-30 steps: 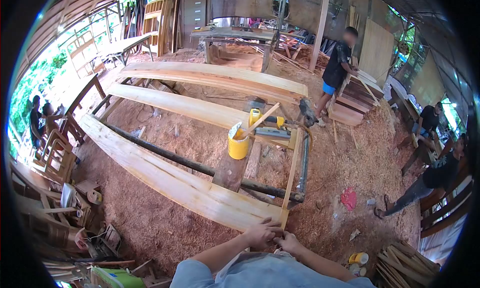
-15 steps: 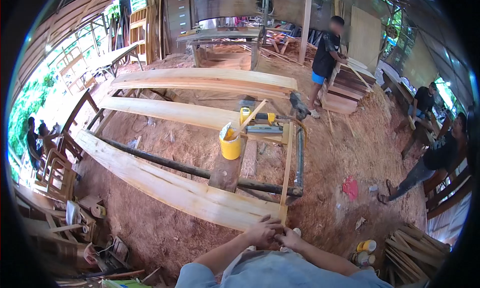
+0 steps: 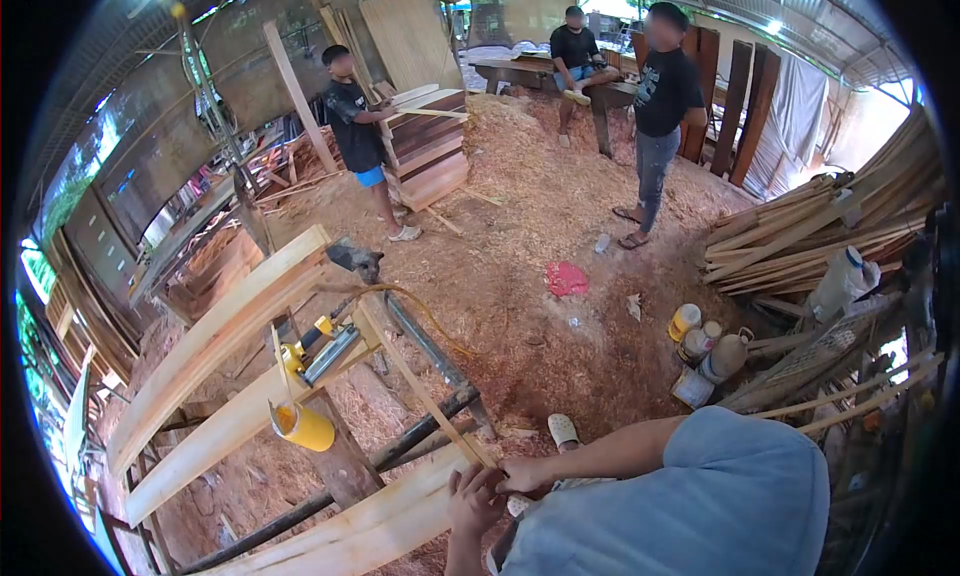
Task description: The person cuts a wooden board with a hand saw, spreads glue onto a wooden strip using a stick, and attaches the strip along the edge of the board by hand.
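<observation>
My left hand (image 3: pixel 475 500) is at the near end of a long pale board (image 3: pixel 385 524), its fingers bent near the end of a thin wooden strip (image 3: pixel 425 396). Close beside it, my right hand (image 3: pixel 522 474) has its fingers curled at the same corner. Whether either hand grips anything is too small to tell. Beyond them, a yellow bucket (image 3: pixel 305 428) with a stick in it stands on a cross plank. A yellow and black nail gun (image 3: pixel 318 354) lies on the middle board (image 3: pixel 215 444).
Dark metal bars (image 3: pixel 425 426) support the boards. A person (image 3: pixel 352 126) stands by stacked wood (image 3: pixel 430 151); another person (image 3: pixel 662 106) stands further right, and one sits behind. Wood strips (image 3: pixel 800 231) and containers (image 3: pixel 720 356) are at the right. A red scrap (image 3: pixel 567 279) lies on the shavings.
The view has swung to the right, bringing the wood pile and containers further into view. My hands remain close together at the board's end.
</observation>
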### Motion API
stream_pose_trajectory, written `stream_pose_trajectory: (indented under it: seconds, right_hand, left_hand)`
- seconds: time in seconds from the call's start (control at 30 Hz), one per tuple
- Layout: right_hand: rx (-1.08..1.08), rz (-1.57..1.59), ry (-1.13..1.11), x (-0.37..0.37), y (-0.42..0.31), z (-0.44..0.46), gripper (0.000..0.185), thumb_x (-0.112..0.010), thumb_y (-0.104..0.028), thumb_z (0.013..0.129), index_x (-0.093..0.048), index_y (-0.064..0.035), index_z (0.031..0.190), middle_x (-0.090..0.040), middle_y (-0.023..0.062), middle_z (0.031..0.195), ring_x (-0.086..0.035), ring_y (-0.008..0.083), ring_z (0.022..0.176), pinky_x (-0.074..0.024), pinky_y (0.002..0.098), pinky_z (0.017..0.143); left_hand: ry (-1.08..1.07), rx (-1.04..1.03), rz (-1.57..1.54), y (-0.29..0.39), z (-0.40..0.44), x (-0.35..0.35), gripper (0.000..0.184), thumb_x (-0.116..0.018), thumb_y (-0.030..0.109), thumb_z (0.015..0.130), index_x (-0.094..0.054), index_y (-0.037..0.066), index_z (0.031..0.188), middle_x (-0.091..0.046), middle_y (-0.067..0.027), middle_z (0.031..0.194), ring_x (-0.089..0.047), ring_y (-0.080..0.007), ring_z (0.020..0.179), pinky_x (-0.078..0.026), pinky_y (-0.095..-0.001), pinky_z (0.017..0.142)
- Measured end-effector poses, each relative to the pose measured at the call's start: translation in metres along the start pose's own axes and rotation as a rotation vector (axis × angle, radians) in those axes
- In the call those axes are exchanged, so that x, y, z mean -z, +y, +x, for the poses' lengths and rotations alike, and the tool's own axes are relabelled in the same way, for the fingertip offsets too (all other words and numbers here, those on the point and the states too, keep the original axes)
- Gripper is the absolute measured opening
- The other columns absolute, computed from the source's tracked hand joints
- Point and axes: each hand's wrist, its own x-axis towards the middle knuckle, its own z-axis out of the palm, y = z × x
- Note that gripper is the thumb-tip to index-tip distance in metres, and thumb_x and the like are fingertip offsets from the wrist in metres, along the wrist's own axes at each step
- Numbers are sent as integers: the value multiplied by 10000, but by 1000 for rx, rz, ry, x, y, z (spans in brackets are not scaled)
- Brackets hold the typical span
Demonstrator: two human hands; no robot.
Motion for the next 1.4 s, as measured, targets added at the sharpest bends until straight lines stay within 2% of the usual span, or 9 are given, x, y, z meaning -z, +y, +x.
stream_pose_trajectory:
  seconds: [0.17,0.23,0.27,0.57,0.77,0.83,1.17,1.23,1.4]
  right_hand:
    - [-23,11,45,12,-36,-25,539,-734,-358,852,-633,7,1235,-701,237,1133,-680,342,1069,-518,418,928]
    - [-23,-73,69,-2,-2,-2,327,-713,-256,888,-697,-16,1108,-725,184,949,-696,268,850,-538,404,785]
    - [-23,-71,70,-3,-2,-2,327,-713,-256,888,-697,-16,1108,-725,184,949,-696,268,850,-538,404,785]
    - [15,-70,60,2,-10,-8,292,-704,-244,892,-708,-45,1106,-736,173,954,-704,275,902,-532,409,819]
    - [-2,-87,50,3,-9,-4,329,-709,-257,877,-702,-36,1121,-733,190,956,-705,287,907,-536,415,819]
    - [-82,-128,-42,3,-3,3,526,-746,-353,855,-627,12,1215,-699,245,1129,-674,373,1072,-517,438,919]
    - [49,41,15,-6,9,0,462,-724,-266,878,-623,7,1236,-702,215,1159,-680,324,1066,-518,423,934]
    - [120,-18,90,-17,36,18,377,-715,-296,869,-704,-19,1124,-736,181,962,-721,273,854,-556,405,793]
    - [-26,-51,58,-3,11,6,435,-720,-273,880,-648,-19,1225,-738,163,965,-716,259,794,-567,387,773]
  left_hand:
    - [-8,-9,16,3,3,4,318,-815,273,715,-753,179,1012,-688,47,1180,-590,-232,1240,-377,-540,1095]
    - [13,-3,6,2,2,3,318,-814,274,712,-756,184,1011,-685,45,1188,-583,-233,1252,-368,-541,1105]
    - [11,-4,7,2,2,4,318,-814,274,712,-756,184,1011,-685,45,1188,-583,-233,1252,-368,-541,1105]
    - [-23,25,-27,3,2,5,310,-800,270,729,-761,201,1029,-670,54,1238,-566,-232,1281,-341,-543,1136]
    - [41,-24,-17,4,2,5,271,-774,173,716,-742,183,985,-686,38,1166,-597,-231,1216,-391,-529,1069]
    - [-7,-9,-27,4,2,6,282,-771,227,744,-753,170,1020,-664,27,1220,-561,-228,1275,-339,-550,1126]
    - [-36,15,-20,7,2,8,280,-771,232,751,-748,194,1028,-661,42,1231,-548,-218,1286,-347,-545,1121]
    - [-51,5,-19,5,2,9,298,-771,233,754,-748,202,1050,-661,53,1238,-546,-212,1288,-349,-540,1124]
    - [-13,-19,-42,12,11,18,329,-791,178,703,-759,191,1030,-671,44,1220,-568,-223,1260,-381,-529,1092]
